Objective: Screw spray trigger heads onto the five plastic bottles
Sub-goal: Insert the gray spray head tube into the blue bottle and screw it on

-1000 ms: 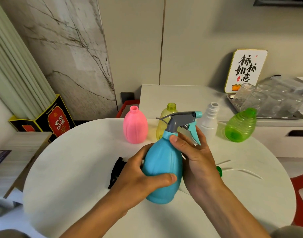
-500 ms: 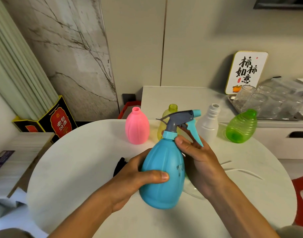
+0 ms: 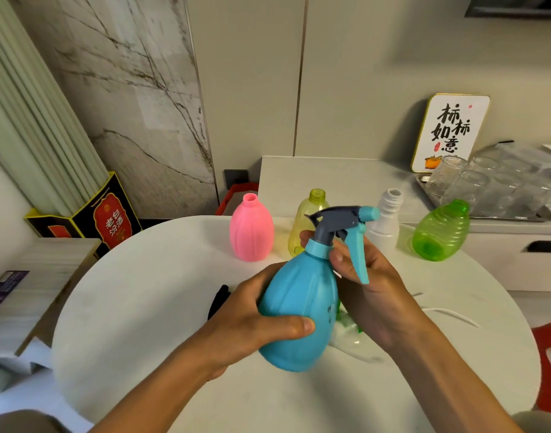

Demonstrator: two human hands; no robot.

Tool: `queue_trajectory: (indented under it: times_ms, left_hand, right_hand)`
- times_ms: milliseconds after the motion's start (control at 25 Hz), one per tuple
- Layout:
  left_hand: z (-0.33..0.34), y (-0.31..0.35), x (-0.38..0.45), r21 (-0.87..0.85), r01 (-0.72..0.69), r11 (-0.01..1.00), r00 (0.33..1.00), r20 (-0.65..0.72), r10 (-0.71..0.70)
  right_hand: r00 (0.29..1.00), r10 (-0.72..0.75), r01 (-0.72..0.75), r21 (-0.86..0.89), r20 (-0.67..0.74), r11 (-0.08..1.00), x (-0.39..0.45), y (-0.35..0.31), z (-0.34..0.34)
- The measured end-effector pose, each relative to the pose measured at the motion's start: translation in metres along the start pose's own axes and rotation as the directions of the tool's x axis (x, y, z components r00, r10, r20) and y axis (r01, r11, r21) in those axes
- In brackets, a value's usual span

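Observation:
My left hand (image 3: 252,320) grips the body of a blue bottle (image 3: 299,310), held tilted above the round white table (image 3: 143,307). A grey and blue spray trigger head (image 3: 343,223) sits on its neck. My right hand (image 3: 371,289) pinches the blue collar under that head with thumb and fingers. Behind stand a pink bottle (image 3: 251,234), a yellow bottle (image 3: 305,223) and a white bottle (image 3: 386,223), all with bare necks. A green bottle (image 3: 441,234) leans at the back right. A black trigger head (image 3: 219,300) lies partly hidden behind my left hand.
White dip tubes (image 3: 455,314) lie on the table to the right of my right hand. A green piece (image 3: 349,320) shows under the blue bottle. A tray of glasses (image 3: 493,189) and a sign (image 3: 449,132) stand on the counter behind.
The blue bottle has tilted further, its base swinging toward me and left. My right thumb and fingers have shifted round the collar.

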State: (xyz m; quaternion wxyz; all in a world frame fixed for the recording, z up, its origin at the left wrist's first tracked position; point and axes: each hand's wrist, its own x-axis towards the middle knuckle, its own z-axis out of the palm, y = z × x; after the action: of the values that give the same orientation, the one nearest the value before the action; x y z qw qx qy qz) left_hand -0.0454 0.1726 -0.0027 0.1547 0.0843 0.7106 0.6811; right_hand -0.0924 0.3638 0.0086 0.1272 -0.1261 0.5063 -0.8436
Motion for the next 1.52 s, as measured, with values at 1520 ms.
queue_trajectory:
  times_ms: [1520]
  left_hand:
    - [0.000, 0.004, -0.008, -0.174, 0.080, 0.981, 0.968, 0.248, -0.035]
  right_hand:
    - [0.968, 0.010, -0.027, 0.067, 0.251, 0.997, -0.008, -0.012, 0.008]
